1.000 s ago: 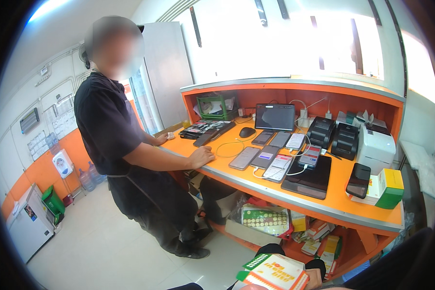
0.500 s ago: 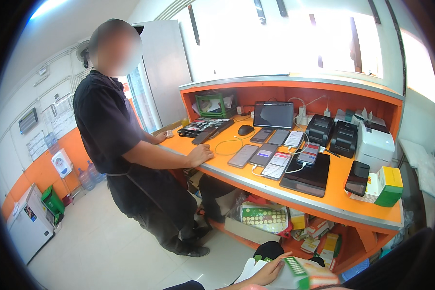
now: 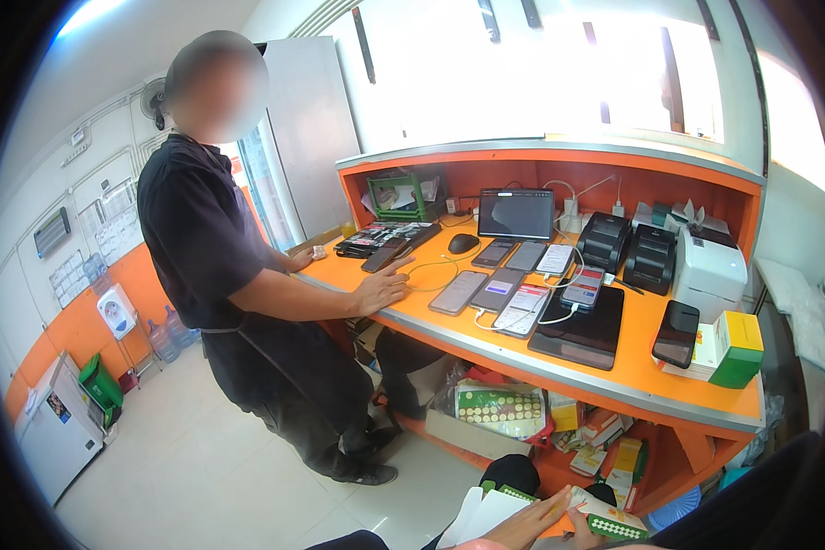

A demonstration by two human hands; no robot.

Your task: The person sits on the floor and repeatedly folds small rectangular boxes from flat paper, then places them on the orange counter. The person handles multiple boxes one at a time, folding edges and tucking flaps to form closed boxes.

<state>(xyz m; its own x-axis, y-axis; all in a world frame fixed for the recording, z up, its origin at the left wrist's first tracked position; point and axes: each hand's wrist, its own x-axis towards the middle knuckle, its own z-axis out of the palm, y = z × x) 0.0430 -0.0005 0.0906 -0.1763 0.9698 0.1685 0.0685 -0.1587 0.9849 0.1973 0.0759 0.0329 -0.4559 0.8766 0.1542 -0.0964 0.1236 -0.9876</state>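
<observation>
At the lower edge, both my hands are over my lap at a small white, orange and green printed carton (image 3: 605, 515). My left hand (image 3: 521, 524) reaches across from the left, its fingers straight and close together, with the fingertips against the carton's near side. My right hand (image 3: 581, 532) has its fingers curled round the carton, partly cut off by the frame. White sheets or flat card (image 3: 486, 515), with a green dotted strip beside them, lie under and left of my left hand.
An orange desk (image 3: 412, 307) bears several phones (image 3: 458, 293), a laptop (image 3: 516, 214), a black tablet (image 3: 582, 335), printers (image 3: 706, 275) and a green-yellow box (image 3: 737, 348). A person in dark clothes (image 3: 202, 229) stands at its left, one hand on the edge. Packed cartons (image 3: 605, 426) fill the shelf below.
The carton has turned and tilted, and my right hand's fingers now show on it. My left hand has shifted slightly right. The other person's fingers on the desk have lifted and spread.
</observation>
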